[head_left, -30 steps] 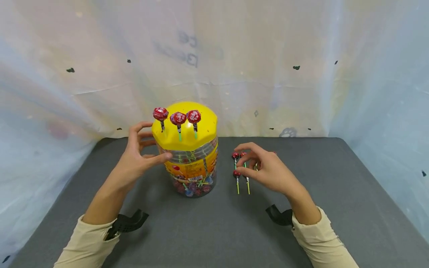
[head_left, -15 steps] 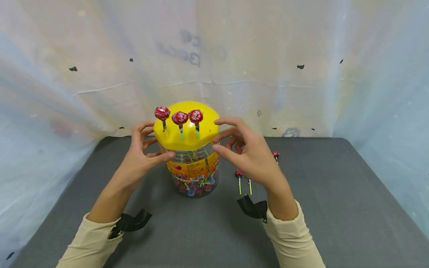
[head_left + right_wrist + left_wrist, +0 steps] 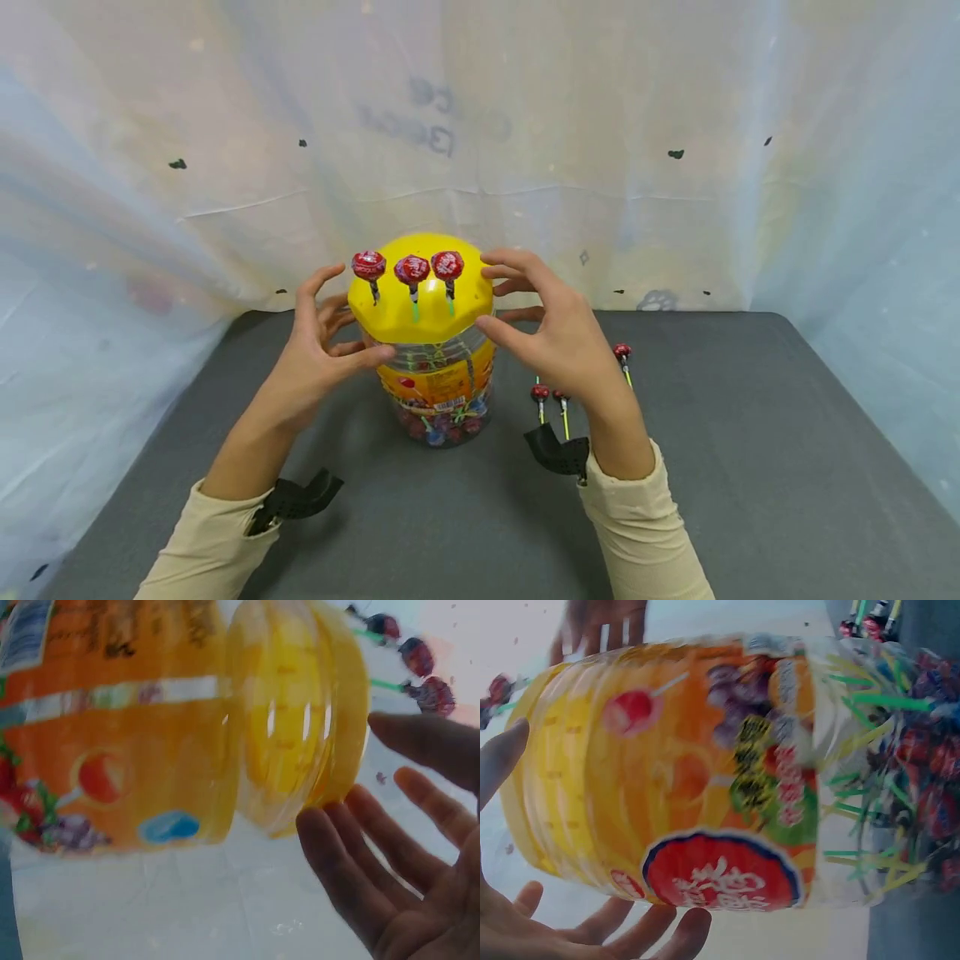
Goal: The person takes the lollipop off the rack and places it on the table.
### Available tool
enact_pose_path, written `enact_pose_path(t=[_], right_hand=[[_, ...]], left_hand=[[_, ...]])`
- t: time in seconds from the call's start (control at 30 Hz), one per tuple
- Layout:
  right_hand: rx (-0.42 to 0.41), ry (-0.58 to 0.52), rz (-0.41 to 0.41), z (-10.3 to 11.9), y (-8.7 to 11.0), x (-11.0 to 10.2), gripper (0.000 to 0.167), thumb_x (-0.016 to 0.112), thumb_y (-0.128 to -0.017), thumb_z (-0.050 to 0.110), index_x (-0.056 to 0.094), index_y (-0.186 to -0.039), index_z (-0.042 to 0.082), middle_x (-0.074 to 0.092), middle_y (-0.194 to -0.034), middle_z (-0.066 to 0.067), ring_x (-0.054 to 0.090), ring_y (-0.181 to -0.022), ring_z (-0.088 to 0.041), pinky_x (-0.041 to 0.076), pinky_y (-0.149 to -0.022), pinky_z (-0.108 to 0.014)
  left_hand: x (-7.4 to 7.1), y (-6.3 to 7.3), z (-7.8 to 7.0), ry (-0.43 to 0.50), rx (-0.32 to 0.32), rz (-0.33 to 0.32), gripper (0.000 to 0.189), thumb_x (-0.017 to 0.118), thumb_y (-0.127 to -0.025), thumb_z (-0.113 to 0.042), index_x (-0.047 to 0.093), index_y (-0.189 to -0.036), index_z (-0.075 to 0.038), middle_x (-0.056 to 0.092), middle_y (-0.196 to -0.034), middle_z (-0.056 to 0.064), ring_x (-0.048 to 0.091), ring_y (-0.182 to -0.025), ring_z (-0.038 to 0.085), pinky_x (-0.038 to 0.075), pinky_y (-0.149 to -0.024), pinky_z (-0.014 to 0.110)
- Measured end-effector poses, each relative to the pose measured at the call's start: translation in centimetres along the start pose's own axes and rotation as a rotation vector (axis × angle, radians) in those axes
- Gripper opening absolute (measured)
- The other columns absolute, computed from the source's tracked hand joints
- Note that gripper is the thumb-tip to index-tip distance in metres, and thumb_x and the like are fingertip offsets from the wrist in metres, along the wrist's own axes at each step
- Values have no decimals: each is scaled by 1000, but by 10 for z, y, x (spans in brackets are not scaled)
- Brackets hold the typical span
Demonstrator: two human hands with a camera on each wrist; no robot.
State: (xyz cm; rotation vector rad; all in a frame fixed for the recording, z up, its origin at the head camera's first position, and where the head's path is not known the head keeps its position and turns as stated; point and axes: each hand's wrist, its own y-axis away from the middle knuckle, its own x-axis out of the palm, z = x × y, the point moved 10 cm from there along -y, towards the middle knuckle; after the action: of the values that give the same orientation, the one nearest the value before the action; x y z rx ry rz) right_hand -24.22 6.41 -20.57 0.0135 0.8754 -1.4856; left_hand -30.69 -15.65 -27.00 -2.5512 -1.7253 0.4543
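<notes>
A clear plastic lollipop jar [image 3: 442, 387] with an orange printed label stands upright on the table. Three red-wrapped lollipops [image 3: 412, 269] stick up from its domed yellow lid [image 3: 405, 327]. My left hand [image 3: 315, 354] holds the jar from the left, thumb in front near the lid's lower edge and fingers curved round the side. On the other side, my right hand [image 3: 558, 329] has its fingertips at the lid's edge, fingers loosely bent. The right wrist view shows that hand [image 3: 405, 870] with its palm away from the lid. Loose lollipops fill the jar's lower part.
Several red lollipops lie on the dark grey table [image 3: 735, 417] right of the jar, one lollipop [image 3: 540, 392] near my right wrist, another lollipop [image 3: 622, 350] farther right. My right forearm partly covers this group. A pale translucent curtain [image 3: 600, 125] hangs behind.
My right hand has moved left and up from over the loose lollipops to the lid's right edge. My left hand stays at the jar, its index finger now slightly raised.
</notes>
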Motion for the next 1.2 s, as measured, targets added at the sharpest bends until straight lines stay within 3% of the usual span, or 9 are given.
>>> enact_pose_path(t=[0.07, 0.2, 0.53, 0.67, 0.8, 0.9, 1.03, 1.2], right_hand=[[-10, -10, 19, -3, -1, 2, 61, 77, -88, 18, 49, -142, 25, 58, -138, 3, 58, -119, -12, 56, -94, -33], [-41, 13, 37, -5, -3, 7, 62, 77, -88, 21, 48, -143, 25, 54, -143, 5, 55, -126, -12, 54, -98, -34], [-81, -45, 60, -9, -11, 29, 64, 74, -91, 26, 43, -147, 26, 48, -149, 9, 47, -135, -10, 53, -96, -37], [-99, -55, 12, -4, -13, 28, 64, 72, -91, 23, 42, -147, 24, 46, -150, 7, 42, -135, -13, 51, -96, -39], [-169, -38, -88, 10, -15, 24, 62, 69, -93, 20, 40, -148, 22, 51, -139, 0, 44, -117, -17, 49, -85, -35], [-204, -31, -138, 18, -15, 24, 60, 66, -96, 18, 37, -149, 23, 57, -124, -3, 48, -95, -15, 46, -73, -30], [-241, -48, -180, 25, -15, 25, 55, 62, -98, 14, 40, -148, 22, 60, -107, -5, 48, -77, -12, 45, -65, -27], [-272, -37, -217, 31, -15, 24, 47, 59, -99, 12, 45, -144, 18, 61, -99, -7, 48, -76, -12, 44, -64, -25]], left_hand=[[-2, 1, -1, -4, 2, -7, 96, 73, -90, -10, 6, -152, -39, 29, -151, 9, 38, -133, 26, 53, -87, 19], [-6, 1, -3, -16, 8, -24, 96, 73, -89, -8, 8, -153, -38, 26, -149, 7, 42, -124, 24, 56, -83, 21], [-25, 10, -2, -135, -27, -98, 89, 73, -91, -16, 11, -153, -33, 34, -127, 1, 46, -110, 17, 53, -81, 15], [-24, 9, -4, -107, -22, -84, 88, 73, -90, -14, 13, -153, -33, 30, -134, 3, 42, -117, 20, 51, -84, 18], [-19, 6, -9, -93, 18, -59, 91, 74, -89, -12, 12, -153, -35, 22, -154, 5, 30, -135, 25, 39, -100, 36], [-16, 4, -12, -94, 52, -49, 93, 74, -89, -10, 12, -153, -34, 22, -159, 4, 26, -139, 24, 32, -101, 47], [-17, 4, -13, -101, 63, -67, 92, 74, -89, -10, 13, -154, -32, 25, -157, 4, 31, -134, 19, 32, -99, 49], [-18, 5, -12, -114, 54, -73, 93, 75, -89, -11, 12, -154, -32, 24, -158, 6, 31, -136, 23, 32, -99, 49]])
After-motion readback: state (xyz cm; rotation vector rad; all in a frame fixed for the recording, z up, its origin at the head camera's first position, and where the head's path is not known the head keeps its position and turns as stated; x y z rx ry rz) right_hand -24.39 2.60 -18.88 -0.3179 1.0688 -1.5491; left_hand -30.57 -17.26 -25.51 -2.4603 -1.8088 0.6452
